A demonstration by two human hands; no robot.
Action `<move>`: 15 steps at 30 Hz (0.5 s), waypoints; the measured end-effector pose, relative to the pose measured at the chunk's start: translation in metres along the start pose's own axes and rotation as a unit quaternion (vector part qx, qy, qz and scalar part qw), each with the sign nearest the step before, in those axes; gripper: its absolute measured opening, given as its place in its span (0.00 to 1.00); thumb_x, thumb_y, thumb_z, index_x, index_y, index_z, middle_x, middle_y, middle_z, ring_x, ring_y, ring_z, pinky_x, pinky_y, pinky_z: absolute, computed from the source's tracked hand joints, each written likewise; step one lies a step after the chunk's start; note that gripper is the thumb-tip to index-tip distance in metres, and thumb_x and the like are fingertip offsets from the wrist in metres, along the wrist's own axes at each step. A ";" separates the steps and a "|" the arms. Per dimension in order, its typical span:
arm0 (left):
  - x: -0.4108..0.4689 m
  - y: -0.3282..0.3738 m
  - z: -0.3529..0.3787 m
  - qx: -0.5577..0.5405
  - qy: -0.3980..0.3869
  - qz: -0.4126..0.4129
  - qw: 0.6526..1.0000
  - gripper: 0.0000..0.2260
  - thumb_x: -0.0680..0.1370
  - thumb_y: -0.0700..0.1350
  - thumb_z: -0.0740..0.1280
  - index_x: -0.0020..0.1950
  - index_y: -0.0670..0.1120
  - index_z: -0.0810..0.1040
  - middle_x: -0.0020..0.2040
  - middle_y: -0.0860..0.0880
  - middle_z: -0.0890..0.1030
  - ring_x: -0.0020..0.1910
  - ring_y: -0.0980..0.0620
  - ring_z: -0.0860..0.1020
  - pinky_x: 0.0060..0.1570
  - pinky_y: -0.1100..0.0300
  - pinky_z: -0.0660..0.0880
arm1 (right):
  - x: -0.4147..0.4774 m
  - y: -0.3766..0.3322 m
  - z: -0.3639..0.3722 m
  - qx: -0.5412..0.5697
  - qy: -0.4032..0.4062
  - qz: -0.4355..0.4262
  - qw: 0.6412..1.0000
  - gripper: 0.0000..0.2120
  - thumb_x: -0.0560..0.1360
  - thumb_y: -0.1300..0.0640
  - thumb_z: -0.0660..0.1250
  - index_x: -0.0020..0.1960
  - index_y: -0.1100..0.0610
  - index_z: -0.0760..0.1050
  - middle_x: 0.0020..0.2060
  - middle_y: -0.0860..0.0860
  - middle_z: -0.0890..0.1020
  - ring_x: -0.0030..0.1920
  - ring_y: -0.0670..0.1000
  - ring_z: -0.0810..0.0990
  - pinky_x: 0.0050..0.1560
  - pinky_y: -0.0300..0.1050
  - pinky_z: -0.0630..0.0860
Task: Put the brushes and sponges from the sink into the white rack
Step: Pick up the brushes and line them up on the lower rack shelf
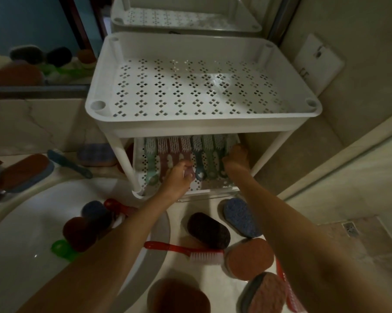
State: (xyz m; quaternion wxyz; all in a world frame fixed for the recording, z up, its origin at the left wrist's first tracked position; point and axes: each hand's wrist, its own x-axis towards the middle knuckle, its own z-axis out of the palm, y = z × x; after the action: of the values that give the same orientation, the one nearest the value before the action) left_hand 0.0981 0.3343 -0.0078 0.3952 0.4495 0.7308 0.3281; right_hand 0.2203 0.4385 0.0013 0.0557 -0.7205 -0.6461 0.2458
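White plastic rack (201,126) sits on the counter just beside the sink (14,222). It has two tiers, and the top tray (190,86) is punched with little diamond holes. On the lower tray (213,191) we've got a row of brushes (205,154) lying side by side. Their long axes run front to back, with the bristle heads at the far edge and the handles pointing toward us. Colours go roughly teal, mauve, blue, green from left to right, though the light is pretty dim.

Our left hand (179,175) is at the middle of the row, fingers curled round the handle end of a mauve brush (185,152). That one lies lined up with its neighbours, bristles away from us. Our right hand (236,158) rests on the last brush at the right end. Its back faces us and the fingers are hidden, so we can't tell if it's gripping anything.

In the sink a blue sponge (93,211), a maroon sponge (77,233) and something green (60,247) are bunched together.

On the counter in front of the rack a red brush (186,250) lies crosswise, handle pointing left and white bristles at the right. Next to it are a dark oval sponge (208,230) and an orange sponge (249,258).
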 end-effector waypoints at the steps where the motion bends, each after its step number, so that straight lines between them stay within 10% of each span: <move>1: 0.000 0.000 0.000 0.006 0.000 0.003 1.000 0.15 0.79 0.36 0.60 0.66 0.39 0.70 0.63 0.41 0.75 0.63 0.44 0.72 0.58 0.59 0.69 | 0.001 0.001 0.001 -0.011 -0.001 -0.001 1.000 0.17 0.79 0.62 0.59 0.66 0.65 0.65 0.62 0.61 0.74 0.62 0.59 0.75 0.60 0.49 0.74; 15: 0.000 0.007 -0.003 0.095 -0.057 -0.022 0.994 0.15 0.81 0.40 0.56 0.67 0.43 0.70 0.67 0.45 0.73 0.65 0.47 0.71 0.51 0.64 0.65 | 0.003 0.004 0.013 -0.135 0.009 -0.057 0.989 0.21 0.78 0.64 0.60 0.70 0.66 0.61 0.68 0.61 0.66 0.67 0.58 0.70 0.64 0.49 0.71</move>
State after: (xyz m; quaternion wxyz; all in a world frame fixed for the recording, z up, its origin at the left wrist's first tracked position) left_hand 0.0981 0.3364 0.0001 0.3990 0.4870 0.7446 0.2219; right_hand 0.2181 0.4376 -0.0125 -0.0224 -0.6854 -0.7130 0.1457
